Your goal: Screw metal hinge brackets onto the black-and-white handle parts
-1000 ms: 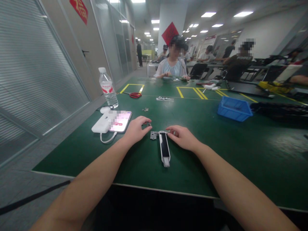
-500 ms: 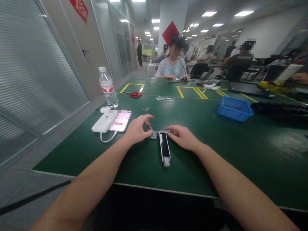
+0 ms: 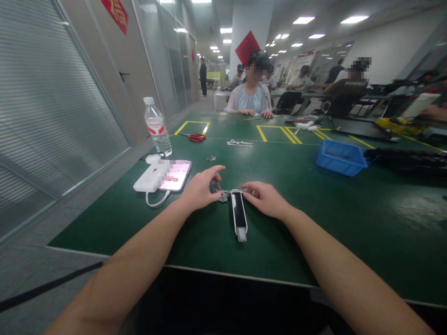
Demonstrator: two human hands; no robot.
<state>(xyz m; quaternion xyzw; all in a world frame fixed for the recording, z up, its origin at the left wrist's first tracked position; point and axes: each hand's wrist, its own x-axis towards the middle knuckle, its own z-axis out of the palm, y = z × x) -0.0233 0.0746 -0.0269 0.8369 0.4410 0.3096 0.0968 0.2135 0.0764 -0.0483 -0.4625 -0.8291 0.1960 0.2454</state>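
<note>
On the green table lies a slim, white-framed object with a long black face [image 3: 239, 209] and a pale tip at its near end. Beside its far end, on the left, is a small grey bracket-like part [image 3: 223, 196]. My left hand [image 3: 199, 188] is around that part with thumb and forefinger spread apart, and does not appear to grip it. To the right, my right hand [image 3: 267, 199] has its fingers closed at the far end of the slim object. A small light-grey piece [image 3: 246, 190] shows between those fingertips, partly hidden.
To the left stand a water bottle [image 3: 158, 130], a lit phone [image 3: 175, 176] and a white power bank [image 3: 151, 177] with a cable. Small metal bits [image 3: 211, 158], red-handled scissors [image 3: 196, 137] and a blue bin [image 3: 341, 158] lie farther off. A person [image 3: 249, 97] sits opposite.
My left thumb and forefinger have spread wider, and the grey part between them has shifted slightly to the right. The right hand and the slim object have stayed in place.
</note>
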